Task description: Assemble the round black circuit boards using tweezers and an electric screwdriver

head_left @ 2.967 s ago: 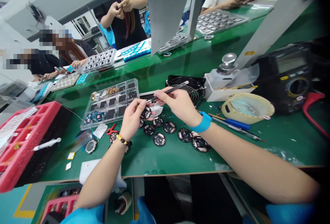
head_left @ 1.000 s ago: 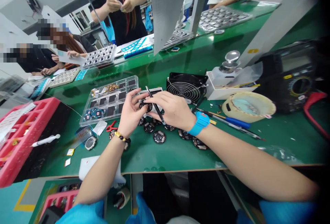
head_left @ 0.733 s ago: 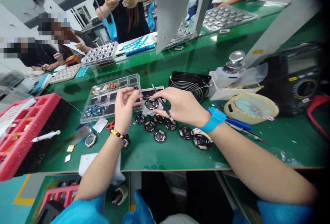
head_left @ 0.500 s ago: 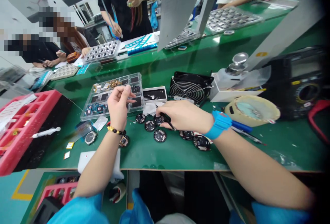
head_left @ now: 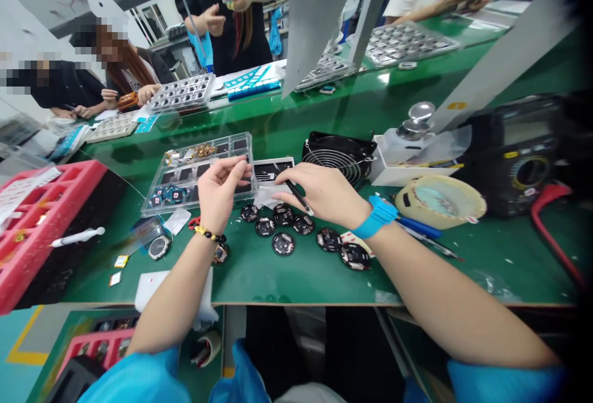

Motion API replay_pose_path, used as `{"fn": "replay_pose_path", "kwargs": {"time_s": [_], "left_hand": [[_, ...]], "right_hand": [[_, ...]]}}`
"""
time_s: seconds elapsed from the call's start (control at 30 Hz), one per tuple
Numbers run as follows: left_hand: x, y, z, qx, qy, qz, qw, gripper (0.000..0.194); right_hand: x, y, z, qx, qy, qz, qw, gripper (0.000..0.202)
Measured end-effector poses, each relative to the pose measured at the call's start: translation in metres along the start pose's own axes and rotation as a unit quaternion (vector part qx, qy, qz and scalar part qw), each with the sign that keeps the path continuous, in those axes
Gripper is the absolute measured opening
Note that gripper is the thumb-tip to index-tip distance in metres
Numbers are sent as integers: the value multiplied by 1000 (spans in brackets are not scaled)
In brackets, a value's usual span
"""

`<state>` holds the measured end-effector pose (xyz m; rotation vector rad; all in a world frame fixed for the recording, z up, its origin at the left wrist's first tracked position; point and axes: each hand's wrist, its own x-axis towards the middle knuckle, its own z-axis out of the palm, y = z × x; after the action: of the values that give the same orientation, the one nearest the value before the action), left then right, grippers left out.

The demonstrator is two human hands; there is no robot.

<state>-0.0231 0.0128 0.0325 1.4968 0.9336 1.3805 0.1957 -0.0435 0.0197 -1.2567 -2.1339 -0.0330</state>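
Observation:
My right hand (head_left: 319, 190) is closed around black tweezers (head_left: 299, 198), held just above the near side of the narrow white box (head_left: 274, 164). Below it lie several round black electronic modules (head_left: 283, 243) with small metal parts on them. My left hand (head_left: 218, 190) hovers over the right part of a clear compartment box (head_left: 160, 188), thumb and fingertips pinched together; whatever they may hold is too small to make out. One more round module (head_left: 220, 253) lies partly hidden behind my left wrist.
A black fan (head_left: 340, 159) stands behind my right hand, with a white holder (head_left: 393, 168), a yellowish bowl (head_left: 440, 202) and a multimeter (head_left: 514, 156) to its right. At left sits a red foam tray (head_left: 86, 174). Co-workers sit and stand across the bench.
My right hand has lifted with the tweezers from the round modules, up toward the narrow box, uncovering modules beneath it. My left hand has shifted slightly right.

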Motion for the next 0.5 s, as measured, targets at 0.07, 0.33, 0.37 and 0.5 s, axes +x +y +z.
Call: {"fn": "replay_pose_path", "kwargs": {"time_s": [0.07,0.33,0.37,0.5], "left_hand": [[1,0,0,-2,11,0,1000,29],[9,-2,-6,-40,65,9,997,42],[9,-2,-7,-48,68,13,996,47],[6,1,-10,-36,77,42,995,59]], "right_hand": [[1,1,2,0,24,0,1000,29],[2,0,6,3,106,-11,994,23],[2,0,6,1,108,-15,994,23],[0,2,9,-2,102,-32,994,21]]}}
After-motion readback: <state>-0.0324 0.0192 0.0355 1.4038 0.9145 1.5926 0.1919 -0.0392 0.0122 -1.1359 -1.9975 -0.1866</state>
